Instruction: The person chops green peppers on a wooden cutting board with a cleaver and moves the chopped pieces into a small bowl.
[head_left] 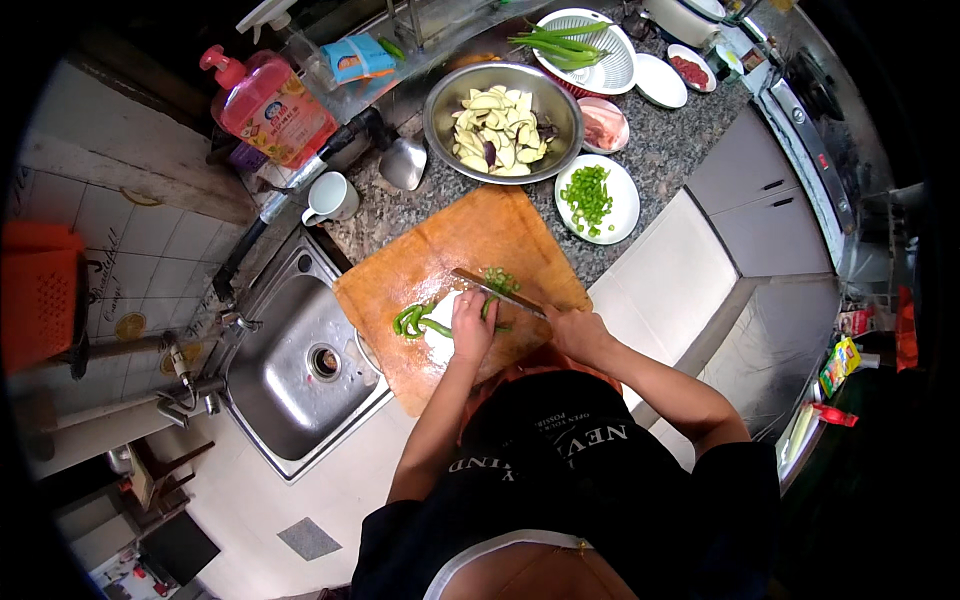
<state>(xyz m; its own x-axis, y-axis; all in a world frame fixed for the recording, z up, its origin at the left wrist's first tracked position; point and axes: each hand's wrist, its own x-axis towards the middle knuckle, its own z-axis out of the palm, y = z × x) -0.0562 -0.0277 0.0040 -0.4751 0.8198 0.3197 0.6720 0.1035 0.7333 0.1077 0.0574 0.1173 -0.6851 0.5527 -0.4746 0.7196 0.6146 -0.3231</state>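
Note:
On the wooden cutting board (450, 235), my right hand (580, 334) grips a knife (497, 291) by its handle, the blade slanting up to the left. My left hand (472, 322) is closed over green chili peppers, its fingertips close to the blade. A pepper end shows between the fingers; the rest is hidden under the hand. Beyond the blade lies a small heap of chopped chili (500, 279). More green chili peppers (412, 321) rest left of my left hand, beside a bright white patch that I cannot make out.
Behind the board stand a metal bowl (435, 118) of sliced eggplant, a plate (626, 212) of chopped chili, a meat dish (622, 140) and a white colander (622, 62). A steel sink (290, 345), a mug (332, 198) and a pink soap bottle (275, 115) are at left.

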